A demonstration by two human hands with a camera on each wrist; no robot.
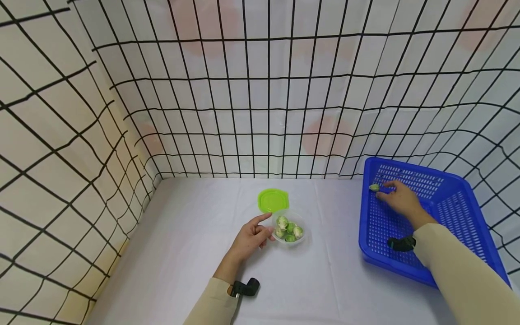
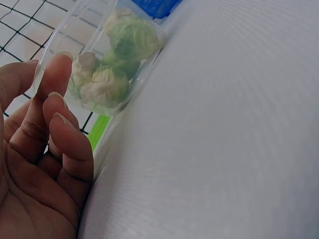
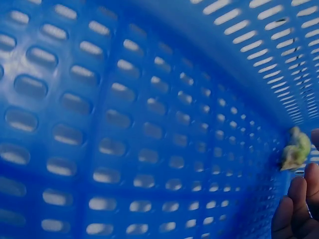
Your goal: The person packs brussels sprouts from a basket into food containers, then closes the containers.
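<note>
Sprout (image 1: 374, 187), single, in blue basket (image 1: 363, 225), near its left wall. Right hand (image 1: 400, 198) reaches over the basket; thumb and forefinger parted, tips just beside the sprout, a narrow gap visible from the head view. No hold on it seen. Left hand (image 1: 249, 237) at the left side of a clear tub (image 1: 300, 220): forefinger extended, other fingers bent, thumb tip at the rim; cannot tell whether rim is pinched. Tub contains several green-white sprouts (image 1: 282, 222). Lime-green lid (image 1: 273, 200) lies just beyond it on white cloth (image 1: 183, 253).
</note>
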